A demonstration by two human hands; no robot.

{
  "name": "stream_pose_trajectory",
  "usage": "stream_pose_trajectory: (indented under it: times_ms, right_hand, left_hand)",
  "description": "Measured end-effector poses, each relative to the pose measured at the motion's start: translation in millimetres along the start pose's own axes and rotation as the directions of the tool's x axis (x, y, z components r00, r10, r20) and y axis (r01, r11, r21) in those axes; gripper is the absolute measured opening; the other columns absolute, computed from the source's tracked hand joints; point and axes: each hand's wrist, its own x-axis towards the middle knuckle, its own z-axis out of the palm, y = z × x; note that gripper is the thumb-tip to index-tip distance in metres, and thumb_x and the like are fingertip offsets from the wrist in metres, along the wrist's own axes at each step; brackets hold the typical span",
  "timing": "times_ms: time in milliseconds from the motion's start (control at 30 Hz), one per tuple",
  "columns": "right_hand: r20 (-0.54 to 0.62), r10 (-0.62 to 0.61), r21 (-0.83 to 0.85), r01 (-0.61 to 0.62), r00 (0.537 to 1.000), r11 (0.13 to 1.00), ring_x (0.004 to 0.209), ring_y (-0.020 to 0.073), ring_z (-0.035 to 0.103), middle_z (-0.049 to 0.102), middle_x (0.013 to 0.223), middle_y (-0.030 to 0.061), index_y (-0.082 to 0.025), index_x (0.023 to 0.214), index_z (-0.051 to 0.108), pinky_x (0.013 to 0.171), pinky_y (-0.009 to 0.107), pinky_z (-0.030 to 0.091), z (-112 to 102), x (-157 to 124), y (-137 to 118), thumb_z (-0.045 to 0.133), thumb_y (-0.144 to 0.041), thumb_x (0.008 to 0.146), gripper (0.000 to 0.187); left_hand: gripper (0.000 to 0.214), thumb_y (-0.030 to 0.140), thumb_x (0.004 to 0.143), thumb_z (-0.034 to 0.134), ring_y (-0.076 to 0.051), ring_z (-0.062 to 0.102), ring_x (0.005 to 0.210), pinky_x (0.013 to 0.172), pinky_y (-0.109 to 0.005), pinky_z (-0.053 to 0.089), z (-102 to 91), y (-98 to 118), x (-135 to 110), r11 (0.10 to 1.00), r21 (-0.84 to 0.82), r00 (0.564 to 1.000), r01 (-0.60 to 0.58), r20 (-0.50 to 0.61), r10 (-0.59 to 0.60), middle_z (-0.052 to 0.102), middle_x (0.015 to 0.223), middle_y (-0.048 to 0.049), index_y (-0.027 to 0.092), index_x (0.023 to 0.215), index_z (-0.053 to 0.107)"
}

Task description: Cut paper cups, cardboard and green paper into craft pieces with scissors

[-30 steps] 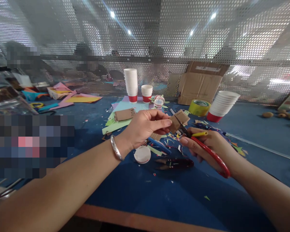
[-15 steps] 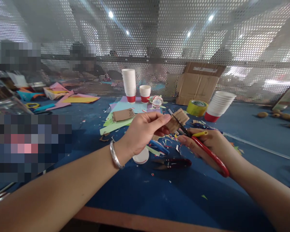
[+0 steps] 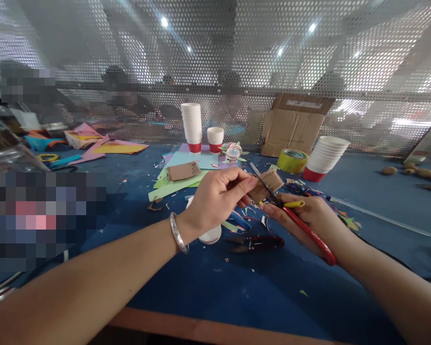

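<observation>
My left hand (image 3: 224, 194), with a silver bangle on its wrist, pinches a small piece of brown corrugated cardboard (image 3: 272, 180) between thumb and fingers. My right hand (image 3: 305, 223) grips red-handled scissors (image 3: 309, 233), whose dark blades lie across the cardboard. A short yellow tube (image 3: 293, 204) sticks out by the right fingers; whether it belongs to the scissors I cannot tell. Below the hands, dark thread snips (image 3: 260, 243) lie on the blue table beside a white disc (image 3: 210, 235). Another folded cardboard piece (image 3: 183, 171) rests on green paper behind my left hand.
At the back stand a tall stack of paper cups (image 3: 191, 127), a shorter stack (image 3: 215, 139) and a cardboard box (image 3: 294, 124). Yellow tape (image 3: 292, 160) and a leaning cup stack (image 3: 326, 157) are to the right. Paper scraps litter the middle; coloured paper (image 3: 120, 146) lies at left.
The cardboard has turned and shifted slightly right and down between my fingers. The scissors have moved a little, their blades now lying across it closer to my left fingertips.
</observation>
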Motion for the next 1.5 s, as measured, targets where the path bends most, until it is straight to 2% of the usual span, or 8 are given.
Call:
stream_pose_trajectory:
  times_ms: [233, 400, 533, 733, 967, 1100, 1300, 1500]
  right_hand:
    - [0.028, 0.071, 0.019, -0.072, 0.997, 0.997, 0.054, 0.0134, 0.042, 0.050, 0.057, -0.0017, -0.018, 0.071, 0.059, 0.051, 0.027, 0.033, -1, 0, 0, 0.055, -0.060, 0.089, 0.046]
    - [0.013, 0.078, 0.076, -0.079, 0.997, 0.994, 0.047, 0.0129, 0.040, 0.043, 0.045, -0.0032, -0.021, 0.064, 0.052, 0.045, 0.026, 0.029, 0, 1, -4, 0.062, -0.059, 0.084, 0.044]
    - [0.040, 0.105, 0.069, -0.108, 0.994, 0.992, 0.041, 0.0123, 0.038, 0.044, 0.043, -0.0028, -0.020, 0.066, 0.059, 0.041, 0.026, 0.026, -1, 1, -4, 0.058, -0.056, 0.087, 0.041]
    - [0.034, 0.069, 0.042, -0.071, 0.997, 0.997, 0.045, 0.0127, 0.043, 0.044, 0.043, -0.0033, -0.021, 0.063, 0.053, 0.044, 0.025, 0.030, -1, 3, 0, 0.064, -0.053, 0.086, 0.040]
    - [0.014, 0.005, -0.016, -0.005, 1.000, 1.000, 0.057, 0.0182, 0.055, 0.052, 0.051, -0.0002, -0.022, 0.064, 0.054, 0.046, 0.024, 0.036, -3, 3, 2, 0.064, -0.055, 0.083, 0.039]
    - [0.018, 0.007, 0.013, -0.007, 1.000, 1.000, 0.061, 0.0203, 0.059, 0.055, 0.052, 0.0009, -0.022, 0.064, 0.055, 0.047, 0.025, 0.038, -5, 3, 1, 0.066, -0.052, 0.080, 0.036]
    - [0.027, 0.062, 0.033, -0.062, 0.998, 0.997, 0.040, 0.0121, 0.044, 0.054, 0.049, -0.0023, -0.022, 0.070, 0.053, 0.042, 0.025, 0.034, 1, 3, 1, 0.060, -0.055, 0.083, 0.036]
    - [0.015, 0.013, -0.015, -0.013, 1.000, 1.000, 0.047, 0.0141, 0.043, 0.049, 0.048, -0.0016, -0.023, 0.062, 0.054, 0.045, 0.027, 0.035, -2, 4, 5, 0.061, -0.058, 0.082, 0.041]
  left_hand:
    - [0.019, 0.035, 0.092, 0.065, -0.009, 0.065, 0.062, 0.059, -0.018, 0.055, 4.7, -4, 0, 0.995, -0.082, 0.998, 0.053, -0.016, -0.054, 0.066, 0.068, 0.0002, 0.017, 0.086, 0.068]
    - [0.022, 0.037, 0.092, 0.065, -0.010, 0.064, 0.060, 0.059, -0.019, 0.055, 5.0, -3, -1, 0.997, -0.049, 0.998, 0.060, 0.000, -0.060, 0.066, 0.067, -0.0006, 0.017, 0.083, 0.067]
    - [0.026, 0.041, 0.090, 0.066, -0.010, 0.063, 0.059, 0.059, -0.021, 0.055, 5.7, -2, -2, 0.996, -0.049, 0.998, 0.070, 0.013, -0.069, 0.066, 0.067, -0.0010, 0.017, 0.082, 0.067]
    - [0.022, 0.037, 0.088, 0.070, -0.009, 0.062, 0.061, 0.060, -0.020, 0.054, 8.6, -2, -1, 0.977, -0.168, 0.990, 0.131, -0.029, -0.138, 0.064, 0.067, 0.0005, 0.016, 0.082, 0.067]
    - [0.023, 0.036, 0.085, 0.072, -0.010, 0.062, 0.065, 0.061, -0.023, 0.050, 17.2, -3, -3, 0.837, -0.435, 0.942, 0.334, 0.109, -0.319, 0.063, 0.075, 0.0016, 0.017, 0.081, 0.060]
    - [0.022, 0.032, 0.083, 0.075, -0.009, 0.063, 0.069, 0.064, -0.022, 0.050, 18.1, 0, -5, 0.804, -0.463, 0.926, 0.373, 0.135, -0.352, 0.064, 0.077, 0.0017, 0.016, 0.079, 0.060]
    - [0.020, 0.029, 0.084, 0.075, -0.009, 0.066, 0.066, 0.060, -0.019, 0.049, 8.8, -1, -1, 0.803, -0.454, 0.922, 0.387, 0.183, -0.341, 0.068, 0.075, 0.0005, 0.014, 0.077, 0.063]
    - [0.020, 0.030, 0.084, 0.076, -0.009, 0.065, 0.064, 0.059, -0.019, 0.049, 5.8, -8, 2, 0.822, -0.405, 0.915, 0.399, 0.227, -0.332, 0.069, 0.071, -0.0005, 0.014, 0.078, 0.065]
